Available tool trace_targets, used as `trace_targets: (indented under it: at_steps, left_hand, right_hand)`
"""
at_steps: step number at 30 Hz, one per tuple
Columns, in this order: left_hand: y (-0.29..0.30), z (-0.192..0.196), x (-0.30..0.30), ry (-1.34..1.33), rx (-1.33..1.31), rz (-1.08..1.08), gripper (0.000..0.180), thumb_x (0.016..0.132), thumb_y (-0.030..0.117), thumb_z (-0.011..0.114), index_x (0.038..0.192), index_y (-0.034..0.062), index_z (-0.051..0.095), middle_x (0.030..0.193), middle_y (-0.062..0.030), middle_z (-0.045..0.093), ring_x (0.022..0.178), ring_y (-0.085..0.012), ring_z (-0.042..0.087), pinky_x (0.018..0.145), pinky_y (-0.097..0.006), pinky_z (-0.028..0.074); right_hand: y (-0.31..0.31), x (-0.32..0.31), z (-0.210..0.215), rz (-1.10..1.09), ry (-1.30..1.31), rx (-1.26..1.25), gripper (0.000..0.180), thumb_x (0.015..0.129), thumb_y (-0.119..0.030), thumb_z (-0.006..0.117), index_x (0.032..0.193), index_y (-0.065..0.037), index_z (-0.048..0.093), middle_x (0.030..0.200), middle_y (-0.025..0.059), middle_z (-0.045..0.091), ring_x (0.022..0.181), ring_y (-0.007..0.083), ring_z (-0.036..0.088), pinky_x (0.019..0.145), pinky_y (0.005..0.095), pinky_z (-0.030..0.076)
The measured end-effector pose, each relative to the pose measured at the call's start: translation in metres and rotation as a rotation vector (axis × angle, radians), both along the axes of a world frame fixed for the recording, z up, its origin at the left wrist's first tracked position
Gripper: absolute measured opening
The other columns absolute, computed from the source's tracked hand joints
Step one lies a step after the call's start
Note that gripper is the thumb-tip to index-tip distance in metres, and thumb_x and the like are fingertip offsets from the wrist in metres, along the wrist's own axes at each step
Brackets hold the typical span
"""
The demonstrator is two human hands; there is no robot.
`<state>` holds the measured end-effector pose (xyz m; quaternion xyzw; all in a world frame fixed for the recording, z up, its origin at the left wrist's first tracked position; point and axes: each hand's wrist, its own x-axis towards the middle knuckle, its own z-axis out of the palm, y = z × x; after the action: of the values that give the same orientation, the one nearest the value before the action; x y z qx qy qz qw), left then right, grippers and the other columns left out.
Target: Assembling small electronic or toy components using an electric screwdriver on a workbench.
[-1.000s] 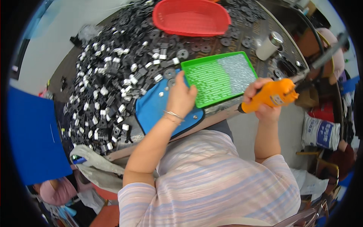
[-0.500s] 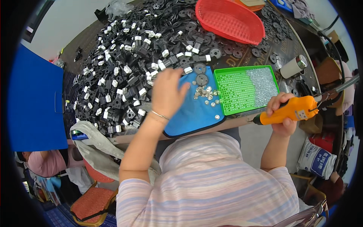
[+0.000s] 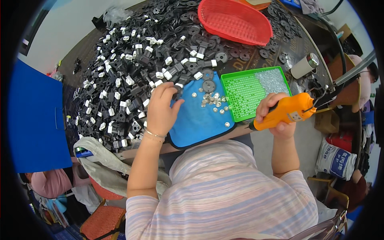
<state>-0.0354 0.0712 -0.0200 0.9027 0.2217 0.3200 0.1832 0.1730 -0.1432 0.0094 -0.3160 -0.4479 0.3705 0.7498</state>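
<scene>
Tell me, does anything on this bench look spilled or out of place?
Nothing looks damaged. The black and white parts lie in a loose heap that spreads over the table, right up to the blue mat. Small silver washers are scattered across the mat, beside the green tray.

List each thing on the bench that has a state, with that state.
Left hand: reaching into the black parts, fingers curled on one.
Right hand: gripping the orange driver, held off the table.
Green tray: part filled with screws.
Red basket: looks empty.
Blue mat: scattered with washers.
</scene>
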Motion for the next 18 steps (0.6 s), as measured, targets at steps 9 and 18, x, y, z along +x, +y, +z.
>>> trace_targets:
  at_steps: [9,18]
  left_hand:
    - [-0.045,-0.022,-0.031,0.088,-0.272,-0.234,0.034,0.062,0.008,0.078,0.086,0.0039,0.055,0.116,-0.0148,0.054,0.103,-0.0340,0.053,0.082,-0.037,0.047]
    - [-0.033,-0.015,-0.042,-0.010,-0.288,-0.005,0.028,0.068,0.015,0.076,0.087,0.0026,0.060,0.111,-0.0150,0.056,0.098,-0.0306,0.056,0.080,-0.035,0.046]
  right_hand:
    - [0.028,-0.022,0.006,0.056,0.076,0.078,0.049,0.072,-0.025,0.073,0.107,0.000,0.048,0.090,0.0124,0.055,0.077,0.0229,0.059,0.065,0.0318,0.049]
    - [0.131,0.027,0.024,-0.350,-0.261,0.113,0.031,0.082,-0.005,0.059,0.111,0.000,0.051,0.095,0.0078,0.060,0.086,0.0185,0.062,0.075,0.0303,0.050]
